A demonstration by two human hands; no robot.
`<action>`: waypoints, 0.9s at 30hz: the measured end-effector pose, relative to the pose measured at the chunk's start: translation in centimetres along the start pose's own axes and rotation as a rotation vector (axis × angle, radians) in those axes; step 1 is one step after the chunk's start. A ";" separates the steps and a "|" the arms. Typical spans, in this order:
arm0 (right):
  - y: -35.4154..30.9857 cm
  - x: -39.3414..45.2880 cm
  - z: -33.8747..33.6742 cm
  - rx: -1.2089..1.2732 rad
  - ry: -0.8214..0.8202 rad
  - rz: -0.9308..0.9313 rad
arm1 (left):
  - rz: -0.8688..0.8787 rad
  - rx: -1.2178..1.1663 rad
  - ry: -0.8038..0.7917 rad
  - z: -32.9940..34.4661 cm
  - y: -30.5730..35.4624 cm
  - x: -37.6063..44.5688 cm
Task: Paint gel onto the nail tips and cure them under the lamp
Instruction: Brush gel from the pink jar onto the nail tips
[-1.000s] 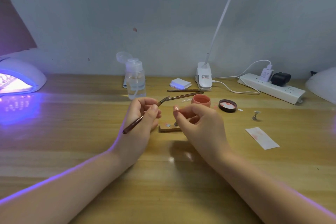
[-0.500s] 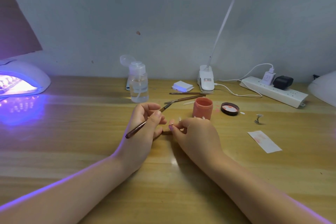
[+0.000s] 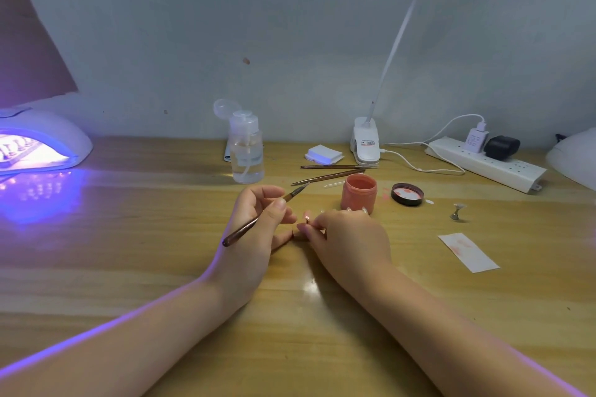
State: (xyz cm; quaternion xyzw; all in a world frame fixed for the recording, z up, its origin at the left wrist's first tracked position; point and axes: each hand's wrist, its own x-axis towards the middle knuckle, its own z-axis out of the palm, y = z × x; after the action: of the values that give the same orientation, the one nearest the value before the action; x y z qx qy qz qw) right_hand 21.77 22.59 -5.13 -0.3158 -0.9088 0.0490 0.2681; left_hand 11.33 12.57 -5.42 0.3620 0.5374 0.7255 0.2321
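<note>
Two hands are at work at the middle of the bench point(image 3: 96, 267), fingertips almost meeting. The left hand point(image 3: 254, 232) grips a brush point(image 3: 264, 214) between thumb and fingers. The brush's long axis runs from its handle end, low and to the left, up to its bristle end, high and to the right, so the bristles point past the knuckles toward the gel pot point(image 3: 359, 192).

The right hand point(image 3: 345, 235) is curled with its fingertips pinching a small nail tip point(image 3: 306, 216), which sits just to the right of the left thumb. What lies under the right fingers is hidden. The nail tip lies below and slightly right of the bristles, nearer the right hand; in my judgement the coming stroke requires the brush to swing down and inward to meet it.

Count of items:
- One open gel pot, directly behind the right hand.
- One lid point(image 3: 407, 194), lying inside-up just right of the pot.
- Two further brushes point(image 3: 332, 171), lying side by side behind the pot.
- One pump bottle point(image 3: 246, 151), cap flipped open.
- One curing lamp point(image 3: 38, 142), lit violet, at far left, well apart from the hands.
- One small metal stand point(image 3: 457, 213) and one smeared paper slip point(image 3: 468, 251), both to the right.
- One power strip point(image 3: 487, 164) and one clip-on desk lamp point(image 3: 366, 142) at the rear.

Curing of this tip is judged not yet done.
</note>
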 end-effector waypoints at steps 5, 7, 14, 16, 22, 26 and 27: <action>-0.1 -1.0 -1.2 -0.027 0.099 -0.099 | 0.018 0.047 -0.007 -0.2 -0.1 0.0; 0.3 -1.2 -2.1 0.030 0.160 -0.114 | 0.072 0.109 0.014 -0.3 0.0 -0.1; 6.6 1.0 -4.3 0.309 0.336 0.188 | 0.212 0.333 0.030 -0.4 2.0 -0.3; 7.7 1.1 -3.2 0.277 0.285 0.276 | 0.200 0.369 -0.036 0.2 3.1 0.2; 8.6 1.7 -1.9 0.154 0.207 0.304 | 0.178 0.566 -0.156 3.3 7.2 4.8; 8.7 1.6 -1.9 0.057 0.115 0.262 | -0.005 0.661 -0.252 6.4 8.1 9.1; 8.7 1.6 -1.9 0.050 0.104 0.254 | -0.061 0.692 -0.270 7.2 7.9 9.9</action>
State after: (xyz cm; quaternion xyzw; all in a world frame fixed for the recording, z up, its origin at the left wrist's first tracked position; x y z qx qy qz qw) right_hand 26.45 30.33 -5.02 -0.4234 -0.8450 0.0889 0.3142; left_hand 11.07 21.67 5.97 0.4953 0.7258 0.4396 0.1861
